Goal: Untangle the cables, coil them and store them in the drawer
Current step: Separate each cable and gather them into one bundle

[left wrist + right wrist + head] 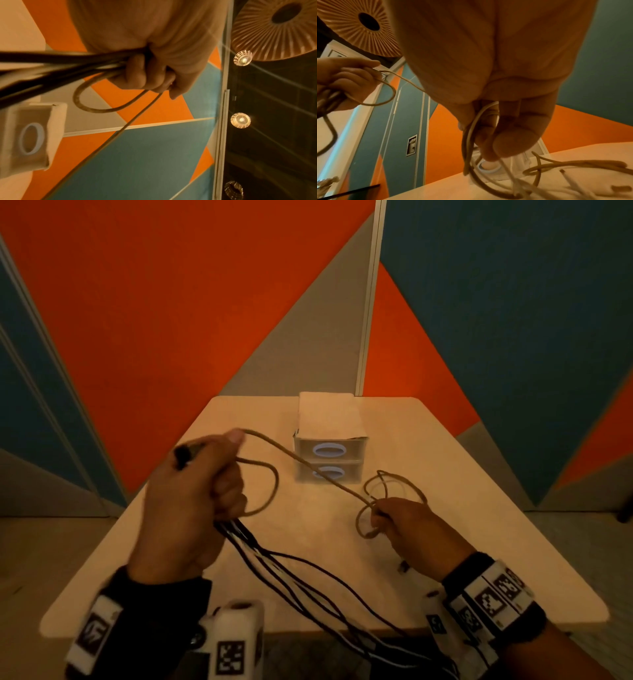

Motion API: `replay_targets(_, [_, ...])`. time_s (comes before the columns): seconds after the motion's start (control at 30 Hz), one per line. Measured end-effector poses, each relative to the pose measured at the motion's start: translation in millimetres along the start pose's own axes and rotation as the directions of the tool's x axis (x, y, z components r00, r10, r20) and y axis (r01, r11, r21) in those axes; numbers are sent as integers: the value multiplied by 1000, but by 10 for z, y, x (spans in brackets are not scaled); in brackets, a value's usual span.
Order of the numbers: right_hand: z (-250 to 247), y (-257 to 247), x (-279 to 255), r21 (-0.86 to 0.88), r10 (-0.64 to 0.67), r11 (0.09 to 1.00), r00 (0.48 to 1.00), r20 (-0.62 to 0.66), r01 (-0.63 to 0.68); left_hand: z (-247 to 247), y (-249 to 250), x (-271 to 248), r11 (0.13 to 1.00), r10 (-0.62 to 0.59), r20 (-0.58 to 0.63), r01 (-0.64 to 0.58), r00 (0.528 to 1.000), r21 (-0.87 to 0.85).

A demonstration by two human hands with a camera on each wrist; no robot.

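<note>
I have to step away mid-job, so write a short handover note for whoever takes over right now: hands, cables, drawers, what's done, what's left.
Left hand: raised over the table, gripping a bundle of black cables plus one end of the tan cable.
Right hand: lower, pinching a loop of the tan cable farther along; more of its loops lie loose on the table.
The black cables trail off the table's near edge.
Drawer unit: at the table's far side, both drawers closed.
Done: tan cable partly pulled clear.
Left: finish untangling, coil each cable, open a drawer, store them.
</note>
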State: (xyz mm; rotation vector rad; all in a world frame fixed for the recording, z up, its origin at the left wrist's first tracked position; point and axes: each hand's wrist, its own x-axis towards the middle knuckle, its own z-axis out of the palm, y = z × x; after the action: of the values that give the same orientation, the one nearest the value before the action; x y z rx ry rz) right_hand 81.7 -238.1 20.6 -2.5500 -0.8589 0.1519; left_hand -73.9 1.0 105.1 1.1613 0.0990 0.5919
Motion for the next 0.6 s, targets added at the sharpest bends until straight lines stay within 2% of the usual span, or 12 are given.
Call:
replay_targets(0.13, [-10, -81, -38, -100, -70, 993, 997, -23, 67, -152, 126, -4, 980, 117, -8, -117, 993, -161])
replay_targets(0.23, [-6, -137, -38, -99, -84, 991, 996, 29, 87, -181, 169, -36, 957, 236, 45, -224, 971, -185])
replay_targets(0.3, [17, -173, -23, -108, -136, 985, 991, -1, 135, -100, 115, -70, 966, 253, 41, -251, 967, -56])
replay_targets(0.37, [38, -225, -15, -42, -190, 982, 977, -97, 187, 20, -39, -96, 960, 213, -3, -208, 977, 189])
replay_targets(0.43, [47, -293, -33, 32, -253, 964, 947, -196, 264, 147, -284, -98, 889, 169, -10, -147, 986, 434])
replay_targets(0.5, [55, -395, -91, 28, -322, 940, 911, -258, 340, 227, -564, -90, 859, 99, -8, -82, 995, 505])
replay_targets(0.6, [90, -542, -156, -2, -404, 908, 877, -259, 418, 334, -856, -91, 877, 11, 21, -20, 1000, 479])
